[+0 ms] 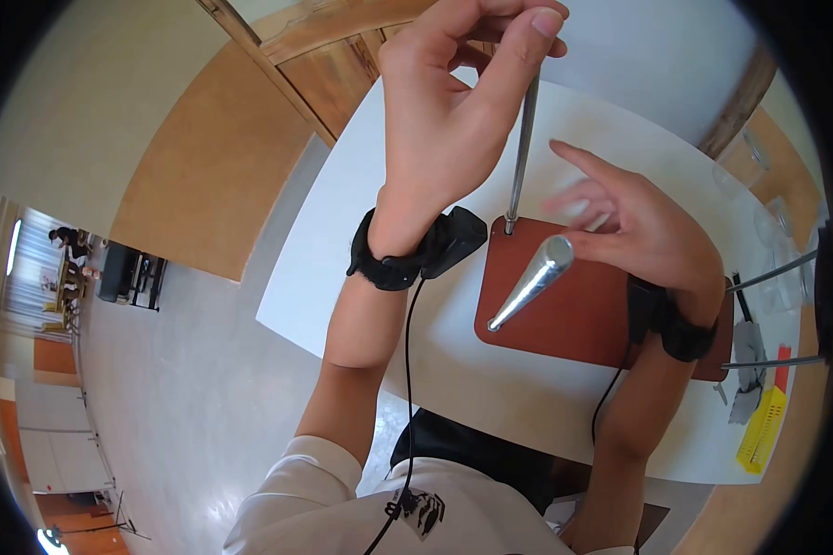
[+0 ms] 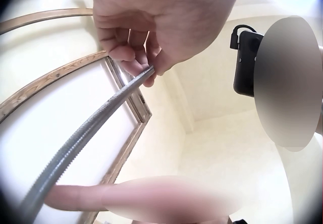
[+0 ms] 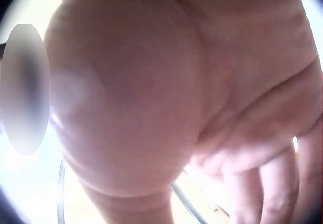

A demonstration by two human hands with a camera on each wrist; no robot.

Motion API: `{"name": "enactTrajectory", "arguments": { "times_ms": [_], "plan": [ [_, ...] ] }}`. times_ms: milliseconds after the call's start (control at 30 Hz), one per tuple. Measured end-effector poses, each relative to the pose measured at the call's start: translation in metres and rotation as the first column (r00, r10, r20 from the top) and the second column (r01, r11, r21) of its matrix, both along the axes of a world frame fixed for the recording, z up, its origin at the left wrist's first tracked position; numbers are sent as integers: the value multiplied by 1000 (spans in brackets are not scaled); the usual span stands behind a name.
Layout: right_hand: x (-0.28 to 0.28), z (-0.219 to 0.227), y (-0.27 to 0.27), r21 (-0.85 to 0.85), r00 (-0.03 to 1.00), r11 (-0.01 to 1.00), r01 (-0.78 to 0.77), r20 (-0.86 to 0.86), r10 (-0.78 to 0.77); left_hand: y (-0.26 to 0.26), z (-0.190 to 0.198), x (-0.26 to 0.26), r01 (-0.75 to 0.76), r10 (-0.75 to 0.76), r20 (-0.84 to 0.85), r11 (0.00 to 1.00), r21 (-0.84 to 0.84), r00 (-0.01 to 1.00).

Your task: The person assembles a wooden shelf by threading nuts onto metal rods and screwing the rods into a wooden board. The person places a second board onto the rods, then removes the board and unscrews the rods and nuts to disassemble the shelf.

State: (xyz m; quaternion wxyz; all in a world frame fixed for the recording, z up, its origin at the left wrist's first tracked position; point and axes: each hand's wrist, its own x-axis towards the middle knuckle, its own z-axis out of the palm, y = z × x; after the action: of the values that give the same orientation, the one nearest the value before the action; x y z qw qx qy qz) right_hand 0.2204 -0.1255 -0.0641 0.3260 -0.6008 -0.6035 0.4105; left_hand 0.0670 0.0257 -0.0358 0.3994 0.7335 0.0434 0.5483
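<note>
My left hand (image 1: pixel 463 125), raised high, pinches the top end of a thin metal rod (image 1: pixel 525 139) between thumb and fingers. This rod rises from the far left corner of a reddish-brown board (image 1: pixel 555 328); in the left wrist view its surface looks finely ridged. A thicker shiny metal tube (image 1: pixel 532 282) stands up from the board's near left corner. My right hand (image 1: pixel 652 222) hovers over the board beside the rod and tube, index finger extended and the other fingers blurred. In the right wrist view, its palm (image 3: pixel 131 93) fills most of the picture.
The board lies on a white table (image 1: pixel 342 268). Two thin rods reach from its right side toward a black object (image 1: pixel 824 314). Nearby are a yellow perforated plastic piece (image 1: pixel 764 430), a grey crumpled item (image 1: pixel 750 365) and clear containers (image 1: pixel 779 227). Cables hang from both wrist cameras.
</note>
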Motion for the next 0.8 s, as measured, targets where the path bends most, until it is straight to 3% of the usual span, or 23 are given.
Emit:
{"name": "enactTrajectory", "arguments": {
  "times_ms": [33, 67, 133, 200, 267, 333, 367, 433, 467, 533, 600, 667, 733, 800],
  "plan": [
    [-1, -7, 1, 146, 995, 988, 50, 73, -61, 0, -1, 1, 8, -8, 17, 1000, -3, 1000],
    [-5, -13, 6, 146, 995, 988, 54, 73, -66, 0, -1, 1, 15, -15, 33, 1000, -6, 999],
    [-14, -19, 19, 81, 981, 994, -72, 185, 56, 0, 0, 0, 16, -16, 20, 1000, 3, 1000],
    [-11, -7, 15, -25, 981, 998, -57, 183, 61, 1, -1, 1, 9, -9, 14, 1000, 5, 1000],
    [-6, 0, 11, -127, 980, 990, -56, 184, 79, 4, -2, 3, 127, -125, 76, 992, -17, 989],
    [0, -2, 1, -97, 998, 995, -31, -59, 25, 6, 0, -2, 68, -69, 19, 997, 23, 997],
    [-1, -5, 3, -95, 998, 995, -31, -58, 26, 6, 0, -1, 69, -71, 38, 997, 34, 997],
    [-7, -18, 10, 165, 993, 986, 19, 113, -38, 5, -1, 1, 81, -84, 50, 996, 47, 995],
    [-10, -20, 14, 167, 993, 986, 27, 109, -45, 6, -2, 1, 84, -86, 46, 996, 38, 995],
    [-19, -20, 25, 11, 982, 991, -133, 139, 131, 5, -2, 3, 89, -90, 41, 996, 27, 995],
    [-23, -7, 25, -46, 977, 996, -77, 194, 85, 5, -3, 2, 89, -91, 41, 995, 38, 995],
    [-12, -7, 22, -201, 993, 978, -62, 90, 82, 7, -3, 3, 98, -100, 52, 994, 42, 994],
    [-8, -7, 14, -169, 993, 981, -91, 60, 102, 8, -1, 2, 113, -117, 72, 992, 47, 991],
    [-8, -13, 12, 138, 983, 990, 20, 177, -45, 5, 0, 1, 95, -95, 35, 995, 19, 995]
  ]
}}
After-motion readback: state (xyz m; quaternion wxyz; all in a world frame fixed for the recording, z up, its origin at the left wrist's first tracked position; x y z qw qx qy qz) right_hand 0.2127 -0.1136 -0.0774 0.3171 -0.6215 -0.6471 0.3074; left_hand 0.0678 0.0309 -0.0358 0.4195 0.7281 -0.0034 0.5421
